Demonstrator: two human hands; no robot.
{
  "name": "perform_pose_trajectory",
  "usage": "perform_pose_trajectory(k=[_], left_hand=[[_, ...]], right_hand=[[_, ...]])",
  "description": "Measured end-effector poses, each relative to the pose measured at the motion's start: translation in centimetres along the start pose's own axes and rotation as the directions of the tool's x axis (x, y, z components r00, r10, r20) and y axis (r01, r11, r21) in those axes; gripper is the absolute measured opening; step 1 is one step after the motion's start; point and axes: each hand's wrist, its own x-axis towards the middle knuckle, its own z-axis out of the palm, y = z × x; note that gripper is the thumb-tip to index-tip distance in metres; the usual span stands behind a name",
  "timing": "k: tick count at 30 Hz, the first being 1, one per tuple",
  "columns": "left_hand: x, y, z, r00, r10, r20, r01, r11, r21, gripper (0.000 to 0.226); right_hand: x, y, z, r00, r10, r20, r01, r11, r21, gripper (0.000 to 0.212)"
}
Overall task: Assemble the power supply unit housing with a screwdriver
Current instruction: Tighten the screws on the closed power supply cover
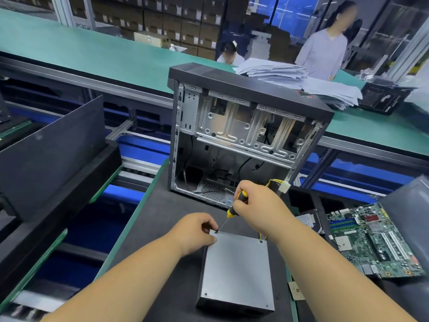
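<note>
The right hand grips the screwdriver, its tip at a corner screw on the power supply; beside the tip the left hand seemingly pinches that screw, which next needs straight downward turning.

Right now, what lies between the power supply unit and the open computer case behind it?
In the head view, the right hand gripping the screwdriver sits between the power supply unit and the computer case; beneath is bare dark mat.
</note>
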Motion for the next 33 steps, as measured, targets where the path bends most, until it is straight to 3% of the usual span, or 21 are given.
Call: perform_pose_trajectory(k=[4, 8, 16, 21, 24, 27, 30, 33], left_hand=[[0.1, -0.2, -0.1, 1.000, 0.004, 0.007, -0.004, 1.000, -0.010, 0.019], [0.1, -0.2, -0.3, 1.000, 0.004, 0.014, -0.004, 1.000, 0.002, 0.018], [0.0, 0.2, -0.3, 0.999, -0.041, 0.018, 0.040, 0.998, 0.043, 0.019], [0.0, 0.2, -0.3, 0.999, -0.039, 0.017, 0.039, 0.999, 0.038, 0.018], [0.0, 0.2, -0.3, 0.999, -0.035, 0.013, 0.034, 0.999, 0.036, 0.017], [0.0, 0.2, -0.3, 0.999, -0.031, 0.019, 0.031, 0.999, 0.036, 0.017], [0.1, 0.2, -0.3, 0.999, -0.029, 0.020, 0.029, 0.999, 0.024, 0.017], [0.2, 0.2, -0.3, 0.999, -0.031, 0.023, 0.031, 0.999, 0.014, 0.018]], right_hand=[[0.4, -0.4, -0.2, 0.997, -0.055, 0.047, 0.057, 0.997, -0.047, 0.005], [0.8, -1.4, -1.2, 0.967, -0.170, 0.188, 0.187, 0.979, -0.077, 0.009], [2.1, -4.0, -2.5, 0.871, -0.235, 0.432, 0.402, 0.847, -0.349, 0.030], [2.6, -4.3, -2.2, 0.925, -0.178, 0.335, 0.318, 0.844, -0.432, 0.011], [3.0, -3.9, -1.8, 0.967, -0.093, 0.235, 0.212, 0.806, -0.553, 0.042], [2.9, -3.2, -1.1, 0.995, -0.033, 0.090, 0.080, 0.808, -0.583, 0.046], [2.7, -2.8, -0.7, 0.991, -0.077, 0.105, 0.119, 0.866, -0.485, 0.025], [2.3, -2.9, -0.2, 0.968, -0.164, 0.191, 0.214, 0.935, -0.282, 0.027]])
